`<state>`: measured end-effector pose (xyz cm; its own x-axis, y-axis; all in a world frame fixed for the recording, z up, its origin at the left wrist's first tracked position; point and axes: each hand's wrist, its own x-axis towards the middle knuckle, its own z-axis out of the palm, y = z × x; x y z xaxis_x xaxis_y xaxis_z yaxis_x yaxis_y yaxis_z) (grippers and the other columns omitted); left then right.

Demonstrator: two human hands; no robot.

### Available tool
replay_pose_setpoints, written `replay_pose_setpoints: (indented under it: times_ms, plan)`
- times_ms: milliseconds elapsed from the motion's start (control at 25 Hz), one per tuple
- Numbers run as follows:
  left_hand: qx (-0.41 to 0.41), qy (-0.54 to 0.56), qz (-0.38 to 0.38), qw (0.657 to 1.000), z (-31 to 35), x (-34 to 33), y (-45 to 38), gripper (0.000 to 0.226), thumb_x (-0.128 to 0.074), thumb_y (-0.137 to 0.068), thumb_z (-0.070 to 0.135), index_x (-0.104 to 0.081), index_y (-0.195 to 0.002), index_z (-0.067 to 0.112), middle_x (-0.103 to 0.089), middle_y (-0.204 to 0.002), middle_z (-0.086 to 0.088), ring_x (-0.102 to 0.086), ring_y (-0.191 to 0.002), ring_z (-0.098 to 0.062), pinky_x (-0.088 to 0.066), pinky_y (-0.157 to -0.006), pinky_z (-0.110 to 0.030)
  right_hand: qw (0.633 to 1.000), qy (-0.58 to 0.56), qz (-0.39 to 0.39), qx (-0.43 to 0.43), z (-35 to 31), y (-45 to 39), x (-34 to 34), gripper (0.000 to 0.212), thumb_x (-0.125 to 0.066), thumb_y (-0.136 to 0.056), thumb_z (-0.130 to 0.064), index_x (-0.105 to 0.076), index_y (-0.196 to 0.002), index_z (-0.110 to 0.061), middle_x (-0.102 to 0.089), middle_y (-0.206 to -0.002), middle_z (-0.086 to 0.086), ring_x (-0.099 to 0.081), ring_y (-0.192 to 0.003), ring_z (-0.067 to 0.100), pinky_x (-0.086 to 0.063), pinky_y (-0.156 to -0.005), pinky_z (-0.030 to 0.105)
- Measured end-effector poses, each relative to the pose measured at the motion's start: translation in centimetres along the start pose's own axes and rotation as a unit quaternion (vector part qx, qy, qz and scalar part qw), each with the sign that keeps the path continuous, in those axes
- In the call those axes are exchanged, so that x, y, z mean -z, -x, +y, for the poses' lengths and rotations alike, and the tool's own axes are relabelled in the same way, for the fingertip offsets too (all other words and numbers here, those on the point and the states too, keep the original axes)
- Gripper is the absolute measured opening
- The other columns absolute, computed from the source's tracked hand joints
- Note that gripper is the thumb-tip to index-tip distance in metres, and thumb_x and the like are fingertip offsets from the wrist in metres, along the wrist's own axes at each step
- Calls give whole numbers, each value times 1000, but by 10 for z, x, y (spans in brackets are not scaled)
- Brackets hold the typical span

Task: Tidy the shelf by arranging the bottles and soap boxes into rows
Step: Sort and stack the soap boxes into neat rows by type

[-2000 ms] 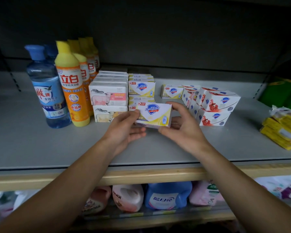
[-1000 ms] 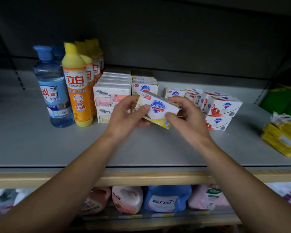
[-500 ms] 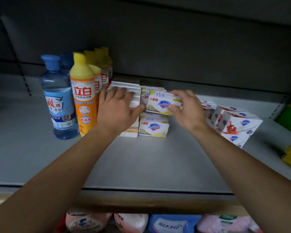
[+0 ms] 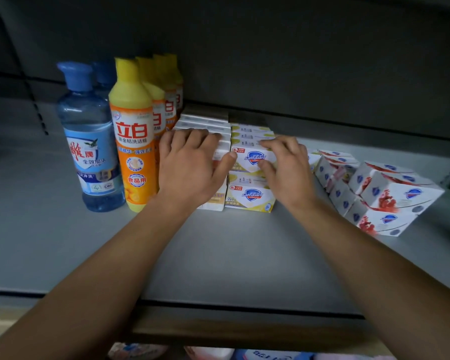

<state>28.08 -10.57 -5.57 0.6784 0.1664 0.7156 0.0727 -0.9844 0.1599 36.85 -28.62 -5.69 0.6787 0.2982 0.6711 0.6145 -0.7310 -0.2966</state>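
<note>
Head view shows the yellow-and-white cardboard soap box (image 4: 253, 158) sitting on top of another box just like it (image 4: 250, 197), right beside the tall orange plastic dish-soap bottle (image 4: 133, 141). The right hand (image 4: 287, 167) pinches this top box, thumb on its front and fingers on its top. The left hand (image 4: 190, 165) lies spread and flat on the white soap boxes (image 4: 205, 123) that stand between the orange bottle and the yellow box, thumb touching the yellow box's corner.

To do this step well, I think the top box should be nudged until its edges line up with the box below.

The boxes are hard-cornered and smooth. The orange bottle is round and shiny. On its other side stands a clear blue plastic bottle (image 4: 89, 141). The grey shelf (image 4: 218, 255) is flat and smooth.
</note>
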Motion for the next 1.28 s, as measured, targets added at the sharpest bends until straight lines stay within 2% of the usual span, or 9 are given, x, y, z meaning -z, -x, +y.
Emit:
replay_pose_setpoints:
  times_ms: [120, 240, 400, 480, 600, 760, 920, 1160, 1280]
  plan:
    - [1, -9, -12, 1000, 0, 2, 0, 61, -27, -93, 62, -59, -127, 23, -60, -128, -3, -47, -121, -28, -25, -107, -49, 999, 13, -38, -11, -4, 0, 7, 43, -64, -89, -24, -59, -131, -22, -51, -129, 1, -43, -121, 27, -37, -100, 33]
    - [-3, -21, -39, 999, -1, 6, -1, 62, -27, -92, 63, -55, -130, 23, -57, -132, -4, -45, -123, -29, -24, -107, -48, 994, 18, -106, -21, -5, -1, 21, 60, -64, -87, -40, -46, -142, -25, -44, -140, -1, -35, -130, 25, -33, -108, 34]
    - [15, -24, -108, 994, 6, 18, -11, 65, -39, -90, 67, -48, -137, 23, -50, -141, -5, -39, -132, -30, -25, -111, -50, 993, -35, -101, -58, 4, 21, 47, 62, -59, -90, -42, -38, -146, -24, -41, -145, 0, -35, -135, 23, -32, -105, 33]
    - [11, -2, -97, 995, 19, 26, -15, 63, -49, -89, 62, -50, -136, 21, -51, -142, -6, -41, -132, -31, -30, -109, -49, 991, -29, -105, -76, 15, 40, 57, 59, -57, -92, -44, -40, -144, -22, -41, -146, 0, -36, -136, 21, -30, -108, 32]
    - [-40, 58, -51, 996, 50, 34, -11, 53, -60, -88, 48, -56, -132, 19, -57, -133, -6, -48, -122, -29, -41, -100, -40, 983, 0, -154, -97, 35, 71, 64, 56, -54, -94, -46, -43, -143, -21, -43, -145, 1, -37, -136, 21, -31, -109, 32]
    - [-94, 165, -64, 980, 101, 29, -9, 45, -65, -85, 33, -61, -127, 16, -64, -125, -7, -55, -114, -31, -43, -93, -35, 961, 61, -249, -99, 61, 106, 69, 60, -48, -93, -54, -43, -144, -22, -45, -144, 2, -40, -135, 22, -31, -111, 29]
    - [-107, 203, -113, 967, 140, -2, -24, 45, -64, -86, 33, -60, -127, 16, -64, -122, -7, -58, -112, -28, -45, -94, -35, 959, 91, -255, -86, 68, 114, 64, 65, -47, -89, -62, -47, -141, -24, -45, -146, -1, -38, -136, 22, -25, -114, 28]
    - [-69, 147, -233, 959, 181, -88, -66, 52, -60, -90, 34, -52, -133, 8, -54, -131, -20, -50, -122, -34, -40, -103, -36, 967, 57, -232, -94, 73, 115, 60, 65, -47, -85, -63, -50, -138, -25, -49, -140, -1, -38, -133, 23, -27, -114, 32]
    - [-35, 110, -264, 958, 187, -128, -83, 59, -58, -91, 35, -44, -140, 5, -45, -138, -24, -44, -128, -40, -35, -109, -39, 968, 52, -228, -96, 72, 115, 60, 65, -48, -84, -63, -50, -137, -25, -49, -138, -1, -38, -131, 25, -29, -113, 34]
